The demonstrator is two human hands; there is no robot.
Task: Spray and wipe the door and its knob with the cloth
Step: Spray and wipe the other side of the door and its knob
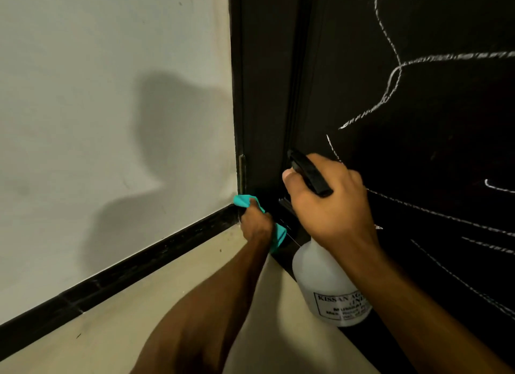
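Nearest the camera, two bare forearms, reaching forward and down toward the foot of a dark door [418,150].

Right hand [331,201] curled round the black trigger head [309,174] of a spray bottle [326,287], thumb laid along the left side, fingers wrapped over the top and out of sight behind it. Bottle body translucent white, tilted, with a printed label low on its front, only partly legible. Whether its base touches the floor or hangs just above it: cannot tell.

Further out and to the left, left hand [256,223] gripping a teal cloth [278,235], fingers curled into it and mostly hidden. Cloth bunched, showing above the knuckles and below the wrist, pressed at the bottom corner where the door frame [264,95] meets the floor.

Beneath both arms, pale beige floor [167,304]. Black skirting [111,279] along the base of the wall, running diagonally up to the frame.

Beyond the hands, door surface matt black, marked with white chalk lines [395,67] in loops and strokes across its right part. Door knob not in view.

Farthest left, off-white wall [97,95] carrying a soft grey shadow [167,123] and a few small marks near the top.
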